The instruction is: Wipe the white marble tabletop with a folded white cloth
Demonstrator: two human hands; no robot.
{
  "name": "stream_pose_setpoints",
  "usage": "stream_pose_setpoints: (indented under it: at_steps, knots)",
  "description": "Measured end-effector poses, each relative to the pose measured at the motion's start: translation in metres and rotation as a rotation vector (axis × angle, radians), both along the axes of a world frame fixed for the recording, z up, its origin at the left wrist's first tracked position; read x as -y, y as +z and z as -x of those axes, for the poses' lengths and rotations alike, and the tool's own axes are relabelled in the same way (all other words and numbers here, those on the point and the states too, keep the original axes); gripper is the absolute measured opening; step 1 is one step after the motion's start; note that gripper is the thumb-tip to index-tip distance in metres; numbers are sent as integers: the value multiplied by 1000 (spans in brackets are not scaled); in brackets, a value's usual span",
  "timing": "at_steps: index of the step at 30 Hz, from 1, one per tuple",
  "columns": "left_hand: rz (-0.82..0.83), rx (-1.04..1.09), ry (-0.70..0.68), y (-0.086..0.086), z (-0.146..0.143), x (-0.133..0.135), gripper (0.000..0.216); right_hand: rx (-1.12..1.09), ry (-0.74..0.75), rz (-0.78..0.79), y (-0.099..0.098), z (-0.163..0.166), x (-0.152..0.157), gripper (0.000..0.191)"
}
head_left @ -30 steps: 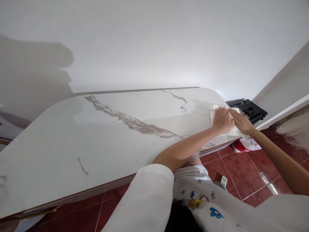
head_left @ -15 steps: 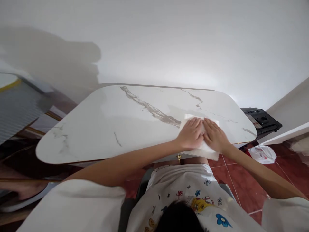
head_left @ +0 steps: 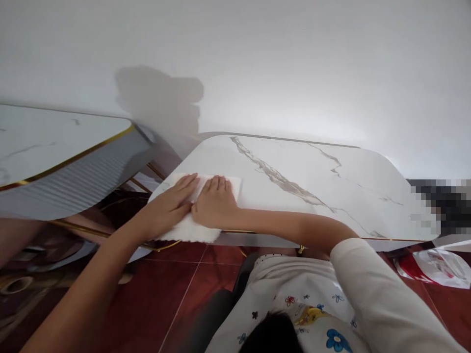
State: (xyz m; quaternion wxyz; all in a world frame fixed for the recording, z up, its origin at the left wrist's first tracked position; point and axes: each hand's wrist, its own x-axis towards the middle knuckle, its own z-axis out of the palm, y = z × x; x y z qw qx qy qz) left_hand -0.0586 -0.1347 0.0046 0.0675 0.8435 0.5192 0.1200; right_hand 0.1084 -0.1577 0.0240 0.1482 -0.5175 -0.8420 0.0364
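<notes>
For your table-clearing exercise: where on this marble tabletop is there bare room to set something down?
The tabletop is bare from the right hand across to its far right corner. Only the near left corner is taken, by the white cloth under both hands; left hand.

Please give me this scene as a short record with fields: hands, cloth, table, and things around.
left hand: flat, palm down on the white cloth
right hand: flat on the cloth, beside the left hand
cloth: white soft rectangular cloth, spread at the table's left near corner, overhanging the edge
table: white marble-pattern tabletop with grey veins
around: second white gold-edged tabletop on the left; red tiled floor
</notes>
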Motion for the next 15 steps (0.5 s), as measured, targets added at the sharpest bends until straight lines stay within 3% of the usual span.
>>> stream_pose_setpoints:
  at_steps: [4,8,15]
  knots:
    - [65,88,86,2,34,-28,71,-79,-43,98,5,48,-31,68]
    - [-9,118,55,-3,45,-68,71,-150,-104,292,14,64,-70,69]
    - [-79,89,15,-10,34,-143,68,-223,-141,74,-1,52,-136,58]
